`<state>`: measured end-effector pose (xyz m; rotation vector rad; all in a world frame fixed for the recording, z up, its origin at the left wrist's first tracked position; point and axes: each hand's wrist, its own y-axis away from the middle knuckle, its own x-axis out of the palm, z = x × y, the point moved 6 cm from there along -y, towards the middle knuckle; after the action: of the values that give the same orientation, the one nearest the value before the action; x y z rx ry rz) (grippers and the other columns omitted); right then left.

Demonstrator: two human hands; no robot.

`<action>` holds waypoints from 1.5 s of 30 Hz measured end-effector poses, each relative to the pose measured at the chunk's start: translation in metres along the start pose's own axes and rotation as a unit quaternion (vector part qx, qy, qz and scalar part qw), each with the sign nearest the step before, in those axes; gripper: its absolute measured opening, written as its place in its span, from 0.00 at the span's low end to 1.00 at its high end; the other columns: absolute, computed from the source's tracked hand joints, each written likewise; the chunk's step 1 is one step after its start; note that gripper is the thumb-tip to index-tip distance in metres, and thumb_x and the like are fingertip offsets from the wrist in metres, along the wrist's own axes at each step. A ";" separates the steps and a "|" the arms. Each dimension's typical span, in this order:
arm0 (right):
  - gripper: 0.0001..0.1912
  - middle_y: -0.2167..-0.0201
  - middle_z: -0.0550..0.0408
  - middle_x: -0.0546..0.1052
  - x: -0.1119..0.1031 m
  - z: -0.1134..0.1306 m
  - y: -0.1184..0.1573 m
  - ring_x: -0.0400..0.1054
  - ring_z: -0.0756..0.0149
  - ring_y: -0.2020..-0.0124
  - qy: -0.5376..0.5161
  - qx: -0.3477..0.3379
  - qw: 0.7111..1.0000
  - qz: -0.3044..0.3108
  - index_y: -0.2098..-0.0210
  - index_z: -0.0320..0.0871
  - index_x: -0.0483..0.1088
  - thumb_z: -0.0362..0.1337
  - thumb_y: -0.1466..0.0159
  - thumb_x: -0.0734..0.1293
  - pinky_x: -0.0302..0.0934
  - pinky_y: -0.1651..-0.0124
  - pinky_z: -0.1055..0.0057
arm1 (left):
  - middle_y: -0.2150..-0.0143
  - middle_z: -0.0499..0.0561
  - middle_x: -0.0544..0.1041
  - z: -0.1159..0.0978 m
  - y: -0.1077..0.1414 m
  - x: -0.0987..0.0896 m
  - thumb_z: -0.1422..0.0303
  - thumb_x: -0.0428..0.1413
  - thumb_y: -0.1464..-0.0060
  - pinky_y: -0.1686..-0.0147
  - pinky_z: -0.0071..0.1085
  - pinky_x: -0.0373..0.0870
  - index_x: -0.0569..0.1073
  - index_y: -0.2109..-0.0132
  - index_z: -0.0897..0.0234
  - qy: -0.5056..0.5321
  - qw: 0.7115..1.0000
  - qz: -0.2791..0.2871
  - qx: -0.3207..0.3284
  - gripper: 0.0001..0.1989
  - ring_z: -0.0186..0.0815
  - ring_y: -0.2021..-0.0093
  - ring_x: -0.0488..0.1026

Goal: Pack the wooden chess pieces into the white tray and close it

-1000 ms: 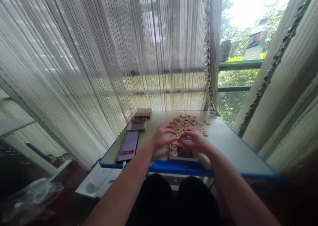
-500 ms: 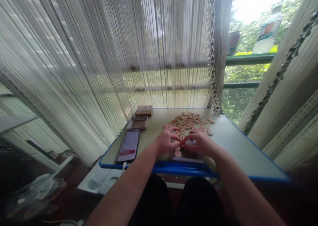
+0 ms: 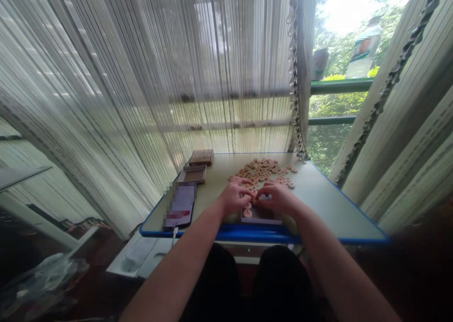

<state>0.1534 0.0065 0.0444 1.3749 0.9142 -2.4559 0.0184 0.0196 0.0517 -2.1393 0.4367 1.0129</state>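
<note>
Over the near side of the table, my left hand [image 3: 233,197] has its fingers spread, with the thumb and index finger at the edge of the small round xiangqi pieces. My right hand [image 3: 278,197] comes in from the right, its thumb and index finger pinching a xiangqi piece [image 3: 254,201] above the box's left side. Below both hands lies a shallow open box [image 3: 264,220] with a pale rim and dark inside. A couple of pieces [image 3: 247,213] sit along its left wall. Beyond the hands, many loose pieces [image 3: 264,166] are scattered and heaped.
A phone [image 3: 182,204] with a white cable lies at the left edge. Behind it are an open lid-like tray [image 3: 195,174] and a brown patterned box [image 3: 201,157]. The table [image 3: 329,209] has a blue rim. Curtains [image 3: 226,77] hang behind; a bottle [image 3: 364,48] stands on the window rail.
The view has shifted slightly, so the table appears a little further left. Both hands stay over the box, the fingertips moving only slightly around the pieces.
</note>
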 end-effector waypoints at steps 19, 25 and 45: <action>0.20 0.61 0.45 0.71 -0.029 -0.077 0.009 0.64 0.57 0.58 0.099 0.220 0.934 -0.262 0.53 0.42 0.70 0.34 0.45 0.59 0.57 0.53 0.62 | 0.57 0.52 0.74 0.008 -0.004 -0.006 0.76 0.54 0.56 0.47 0.36 0.61 0.78 0.67 0.62 0.050 0.995 -0.081 -0.041 0.10 0.39 0.51 0.67; 0.13 0.67 0.47 0.75 -0.016 -0.093 0.019 0.65 0.59 0.66 0.154 0.284 0.926 -0.197 0.67 0.47 0.76 0.34 0.45 0.60 0.57 0.62 0.65 | 0.61 0.52 0.76 0.001 -0.027 -0.015 0.71 0.53 0.52 0.52 0.34 0.66 0.76 0.62 0.64 0.034 0.994 -0.100 -0.032 0.10 0.36 0.57 0.70; 0.13 0.64 0.50 0.73 -0.044 -0.133 -0.014 0.63 0.60 0.58 0.107 0.201 0.964 -0.139 0.64 0.46 0.76 0.42 0.44 0.63 0.57 0.54 0.66 | 0.68 0.49 0.79 0.017 -0.166 0.060 0.66 0.56 0.53 0.68 0.24 0.64 0.78 0.63 0.63 0.014 0.980 0.173 0.097 0.10 0.31 0.70 0.72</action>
<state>0.2663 0.0905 0.0360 1.7810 0.7134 -2.8676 0.1407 0.1455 0.0745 -1.9415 0.9078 1.0795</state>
